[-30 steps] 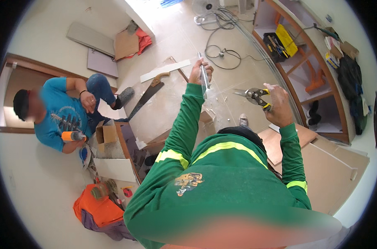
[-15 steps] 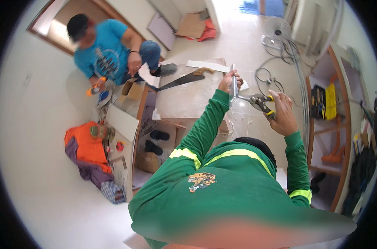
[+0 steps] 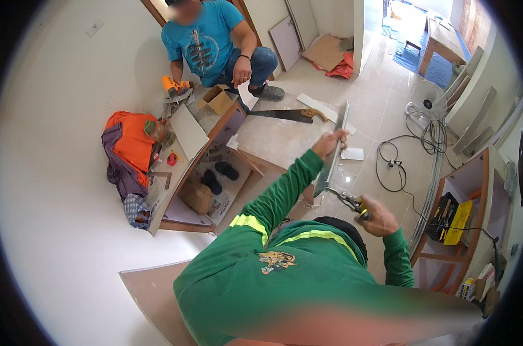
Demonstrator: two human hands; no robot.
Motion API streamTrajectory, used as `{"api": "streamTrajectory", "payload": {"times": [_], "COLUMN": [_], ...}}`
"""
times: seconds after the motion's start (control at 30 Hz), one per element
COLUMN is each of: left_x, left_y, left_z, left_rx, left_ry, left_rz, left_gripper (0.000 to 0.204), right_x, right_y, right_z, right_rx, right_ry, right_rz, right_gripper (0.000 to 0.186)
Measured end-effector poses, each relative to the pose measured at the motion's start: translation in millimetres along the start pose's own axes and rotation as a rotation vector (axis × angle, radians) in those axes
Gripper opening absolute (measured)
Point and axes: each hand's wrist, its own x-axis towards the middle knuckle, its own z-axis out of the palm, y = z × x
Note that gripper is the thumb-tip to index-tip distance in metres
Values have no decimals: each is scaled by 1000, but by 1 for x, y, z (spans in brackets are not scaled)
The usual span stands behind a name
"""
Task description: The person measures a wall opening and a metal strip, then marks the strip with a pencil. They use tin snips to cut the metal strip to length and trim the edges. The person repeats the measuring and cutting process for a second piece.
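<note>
My left hand [image 3: 331,143] is closed round a long, light metal channel strip [image 3: 323,176], which slants up and away above the floor. My right hand [image 3: 379,217] grips tin snips [image 3: 349,200] with yellow and black handles. The jaws of the snips are at the strip's near end; whether they bite into the metal is too small to tell. Just beyond my left hand, a handsaw [image 3: 293,115] with a wooden handle lies across a dusty panel [image 3: 261,137].
At the far left, a co-worker [image 3: 206,43] in a blue shirt sits beside an orange power drill [image 3: 178,86] and an open cardboard box [image 3: 218,100]. Cables [image 3: 397,164] coil near a fan [image 3: 427,102]. A wooden shelf unit [image 3: 440,254] holding a tool bag [image 3: 446,218] stands right.
My view has swung, showing more of the room's far end. The strip now shows lengthwise, and my right hand with the snips sits lower, at its near end. The snips' handles look closer together.
</note>
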Motion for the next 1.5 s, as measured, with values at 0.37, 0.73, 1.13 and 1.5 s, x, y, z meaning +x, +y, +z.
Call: {"api": "streamTrajectory", "payload": {"times": [0.37, 0.73, 1.13, 1.5], "left_x": [44, 42, -101, -72], "left_y": [31, -8, -87, -132], "left_z": [-42, -118, -233, -50], "left_rx": [-115, 543, 442, 726], "left_ry": [319, 176, 61, -339], "left_rz": [97, 410, -105, -95], "left_gripper": [27, 81, 40, 52], "right_x": [14, 1, -185, -103], "right_y": [29, 170, 322, 336], "right_z": [61, 77, 274, 208], "right_rx": [-297, 1615, 1647, 1436], "right_ry": [782, 669, 816, 787], "right_rz": [-157, 378, 778, 730], "right_gripper": [51, 33, 38, 45]}}
